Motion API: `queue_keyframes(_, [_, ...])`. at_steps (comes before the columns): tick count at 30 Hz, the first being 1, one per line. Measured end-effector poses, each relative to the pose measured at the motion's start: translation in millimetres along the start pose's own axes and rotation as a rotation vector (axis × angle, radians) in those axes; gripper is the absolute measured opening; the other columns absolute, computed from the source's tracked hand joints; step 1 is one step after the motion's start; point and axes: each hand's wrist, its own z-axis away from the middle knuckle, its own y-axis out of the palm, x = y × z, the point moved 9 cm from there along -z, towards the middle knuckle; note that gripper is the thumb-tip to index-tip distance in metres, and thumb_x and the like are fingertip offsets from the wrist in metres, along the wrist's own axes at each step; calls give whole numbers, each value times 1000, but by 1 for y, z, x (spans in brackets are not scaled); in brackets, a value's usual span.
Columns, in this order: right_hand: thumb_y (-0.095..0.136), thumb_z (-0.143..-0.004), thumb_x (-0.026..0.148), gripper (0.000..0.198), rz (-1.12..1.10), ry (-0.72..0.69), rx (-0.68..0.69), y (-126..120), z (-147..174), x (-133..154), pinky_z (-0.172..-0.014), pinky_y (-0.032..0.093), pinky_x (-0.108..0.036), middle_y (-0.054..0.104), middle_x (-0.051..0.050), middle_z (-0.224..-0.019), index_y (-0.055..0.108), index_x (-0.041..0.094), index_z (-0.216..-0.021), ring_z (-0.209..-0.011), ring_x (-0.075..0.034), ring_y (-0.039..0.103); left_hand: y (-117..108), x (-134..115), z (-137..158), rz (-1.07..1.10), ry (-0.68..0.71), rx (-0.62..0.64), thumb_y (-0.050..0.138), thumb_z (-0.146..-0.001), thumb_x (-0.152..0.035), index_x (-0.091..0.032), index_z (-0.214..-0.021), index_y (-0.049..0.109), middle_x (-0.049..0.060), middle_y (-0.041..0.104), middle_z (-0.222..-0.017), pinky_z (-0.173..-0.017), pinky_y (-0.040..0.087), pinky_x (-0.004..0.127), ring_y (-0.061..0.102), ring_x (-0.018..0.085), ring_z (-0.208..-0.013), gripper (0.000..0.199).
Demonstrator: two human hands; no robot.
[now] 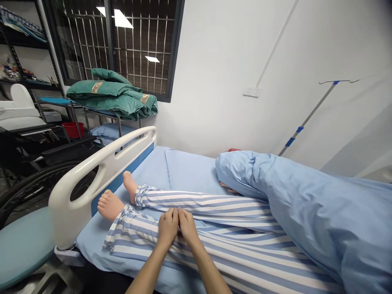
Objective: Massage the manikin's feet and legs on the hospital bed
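My left hand and my right hand are side by side over the near leg of blue-and-white striped trousers. Both are closed, knuckles up, nearly touching each other. Their curled fingertips are hidden, so whether they pinch any cloth is unclear. The trousers are on a figure with smooth, manikin-like bare feet pointing toward the bed's end. A light blue quilt is bunched over the upper body. Fingers of the figure's hand show beneath the quilt's edge.
A white footboard closes the bed's left end, with a wheelchair beyond it. Near the left corner is a pale green round-edged surface. Folded green bedding is piled below the window. An IV pole leans in view at right.
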Motion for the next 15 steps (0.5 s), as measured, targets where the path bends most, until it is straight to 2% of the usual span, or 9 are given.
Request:
queue_keyframes(2, [37, -81, 50, 42, 65, -39, 25, -8, 0, 6, -49, 28, -23, 41, 3, -49, 40, 18, -52, -50, -10, 35, 3, -3, 1, -54, 16, 36, 30, -89, -27, -20, -72, 58, 4, 65, -75, -65, 34, 25, 58, 16, -72, 33])
queue_keyframes(6, [35, -84, 45, 41, 123, -107, -12, -18, 4, 5, -51, 27, -23, 43, 2, -51, 41, 18, -54, -51, -10, 37, 6, -4, 2, -122, 10, 60, 33, -88, -28, -20, -75, 59, 4, 65, -77, -66, 32, 25, 57, 16, -74, 31])
queue_keyframes(10, [36, -85, 42, 38, 172, -105, -84, -19, 10, -7, -52, 27, -23, 48, 1, -54, 46, 17, -58, -53, -11, 40, 8, -3, 3, -131, 7, 70, 31, -89, -30, -20, -76, 59, 4, 65, -75, -65, 32, 25, 57, 16, -73, 32])
queue_keyframes(15, [37, -85, 40, 39, 137, -108, -73, -19, 11, -7, -52, 27, -23, 48, 1, -53, 48, 17, -56, -52, -11, 39, 9, -3, 5, -85, -10, 76, 34, -87, -30, -19, -73, 58, 4, 63, -73, -63, 30, 25, 55, 15, -70, 29])
